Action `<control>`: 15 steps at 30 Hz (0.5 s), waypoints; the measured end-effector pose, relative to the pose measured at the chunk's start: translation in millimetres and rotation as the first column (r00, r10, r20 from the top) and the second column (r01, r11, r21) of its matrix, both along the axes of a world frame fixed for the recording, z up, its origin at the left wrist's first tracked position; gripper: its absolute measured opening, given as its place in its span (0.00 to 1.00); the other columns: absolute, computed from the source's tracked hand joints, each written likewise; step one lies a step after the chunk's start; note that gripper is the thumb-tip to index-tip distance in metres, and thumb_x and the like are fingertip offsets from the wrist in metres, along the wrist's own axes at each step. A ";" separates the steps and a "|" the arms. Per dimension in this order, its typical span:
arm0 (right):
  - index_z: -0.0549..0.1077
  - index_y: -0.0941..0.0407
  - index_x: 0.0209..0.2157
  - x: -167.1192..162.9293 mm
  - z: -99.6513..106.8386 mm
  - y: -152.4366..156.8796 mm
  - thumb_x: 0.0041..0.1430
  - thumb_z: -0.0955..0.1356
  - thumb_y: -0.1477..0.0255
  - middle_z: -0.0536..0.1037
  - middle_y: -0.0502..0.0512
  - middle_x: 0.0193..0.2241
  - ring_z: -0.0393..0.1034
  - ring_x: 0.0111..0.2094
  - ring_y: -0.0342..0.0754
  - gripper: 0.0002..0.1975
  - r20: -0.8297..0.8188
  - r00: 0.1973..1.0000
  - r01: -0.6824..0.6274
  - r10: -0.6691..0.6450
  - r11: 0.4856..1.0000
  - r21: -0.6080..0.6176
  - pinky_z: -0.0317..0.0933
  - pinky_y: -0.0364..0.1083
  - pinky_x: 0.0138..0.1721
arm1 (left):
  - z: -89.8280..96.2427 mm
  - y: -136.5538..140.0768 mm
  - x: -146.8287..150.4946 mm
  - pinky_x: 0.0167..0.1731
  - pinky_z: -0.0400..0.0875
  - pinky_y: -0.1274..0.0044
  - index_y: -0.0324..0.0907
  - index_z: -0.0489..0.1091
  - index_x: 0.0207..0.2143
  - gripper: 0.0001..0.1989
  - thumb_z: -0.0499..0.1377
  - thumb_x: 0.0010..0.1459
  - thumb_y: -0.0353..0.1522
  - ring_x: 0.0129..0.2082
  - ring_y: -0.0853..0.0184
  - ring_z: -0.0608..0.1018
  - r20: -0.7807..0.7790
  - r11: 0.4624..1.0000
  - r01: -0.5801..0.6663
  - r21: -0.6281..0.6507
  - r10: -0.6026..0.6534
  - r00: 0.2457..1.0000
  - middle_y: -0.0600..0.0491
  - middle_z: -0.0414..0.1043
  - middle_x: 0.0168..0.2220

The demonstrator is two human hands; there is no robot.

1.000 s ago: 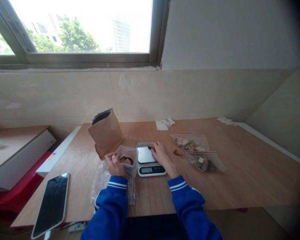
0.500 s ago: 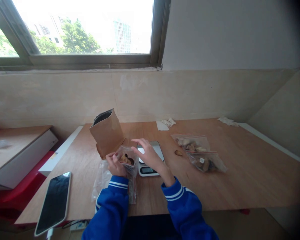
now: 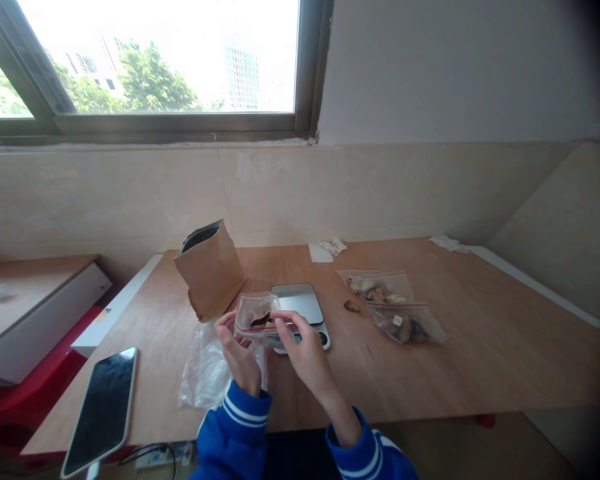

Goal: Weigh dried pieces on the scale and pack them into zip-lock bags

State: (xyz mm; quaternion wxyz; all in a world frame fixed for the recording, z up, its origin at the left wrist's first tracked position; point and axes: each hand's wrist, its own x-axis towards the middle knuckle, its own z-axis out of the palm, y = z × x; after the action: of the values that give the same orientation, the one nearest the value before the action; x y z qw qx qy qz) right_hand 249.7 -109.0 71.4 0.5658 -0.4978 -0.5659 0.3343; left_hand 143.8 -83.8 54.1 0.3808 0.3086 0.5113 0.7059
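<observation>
My left hand is closed on the left side of a clear zip bag with brown and dark dried pieces inside. My right hand grips the bag's right edge with thumb and fingers. The bag is raised above the table, its red-lined mouth spread. Just behind my right hand lies a digital kitchen scale, its display partly hidden by the hand. Below my left hand, clear plastic bags lie flat on the table.
A brown paper bag stands open at the back left. Two filled zip bags lie to the right, near one loose dried slice. A phone with a cable rests at the left front. Crumpled tissue lies by the wall.
My right hand has come down and left from above the scale to take the bag's right edge. The zip bag has turned, and its red-lined edge now faces me.
</observation>
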 end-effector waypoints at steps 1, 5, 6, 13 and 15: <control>0.73 0.55 0.41 4.5 2.6 -0.1 0.62 0.62 0.61 0.77 0.57 0.42 0.71 0.46 0.50 0.14 -0.061 0.998 -0.014 0.013 1.000 -0.002 0.63 0.50 0.50 | 3.1 -5.9 2.2 0.30 0.68 0.75 0.45 0.63 0.43 0.25 0.40 0.60 0.52 0.38 0.63 0.76 0.012 1.000 0.008 -0.011 -0.008 1.000 0.49 0.70 0.46; 0.72 0.56 0.36 22.7 3.0 -3.9 0.58 0.66 0.59 0.79 0.58 0.39 0.74 0.43 0.51 0.14 -0.290 0.957 -0.011 0.002 0.999 -0.030 0.66 0.49 0.48 | 1.2 -18.2 4.8 0.33 0.70 0.75 0.43 0.66 0.46 0.25 0.43 0.61 0.50 0.46 0.62 0.74 0.014 0.992 0.124 -0.011 -0.124 0.992 0.46 0.70 0.49; 0.71 0.56 0.35 25.5 1.5 -5.4 0.57 0.67 0.59 0.80 0.58 0.38 0.75 0.42 0.51 0.14 -0.321 0.947 0.005 -0.017 0.999 -0.040 0.66 0.49 0.47 | -2.0 -19.3 5.5 0.36 0.71 0.75 0.43 0.66 0.47 0.23 0.46 0.61 0.48 0.48 0.62 0.74 0.030 0.988 0.158 0.000 -0.157 0.987 0.46 0.70 0.50; 0.66 0.55 0.29 22.9 -4.8 -13.4 0.57 0.67 0.56 0.80 0.55 0.32 0.76 0.35 0.50 0.16 -0.487 0.862 0.126 -0.142 0.990 -0.066 0.70 0.48 0.38 | -21.0 -31.1 27.3 0.55 0.65 0.68 0.45 0.64 0.54 0.28 0.56 0.55 0.48 0.58 0.59 0.67 0.360 0.908 0.413 0.070 -0.409 0.838 0.46 0.65 0.58; 0.65 0.54 0.28 21.9 -4.5 -14.7 0.57 0.67 0.56 0.80 0.56 0.34 0.76 0.37 0.51 0.16 -0.486 0.869 0.077 -0.092 0.996 -0.051 0.69 0.48 0.38 | -23.5 -34.0 31.4 0.54 0.66 0.65 0.45 0.67 0.53 0.29 0.57 0.53 0.50 0.58 0.57 0.68 0.400 0.841 0.527 0.120 -0.527 0.750 0.45 0.66 0.58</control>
State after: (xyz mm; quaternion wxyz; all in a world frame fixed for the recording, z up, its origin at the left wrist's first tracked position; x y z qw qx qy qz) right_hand 271.6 -123.7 66.8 0.6967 -0.4300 -0.3776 0.4326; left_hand 175.2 -117.9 30.6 0.6643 0.2819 0.3100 0.6189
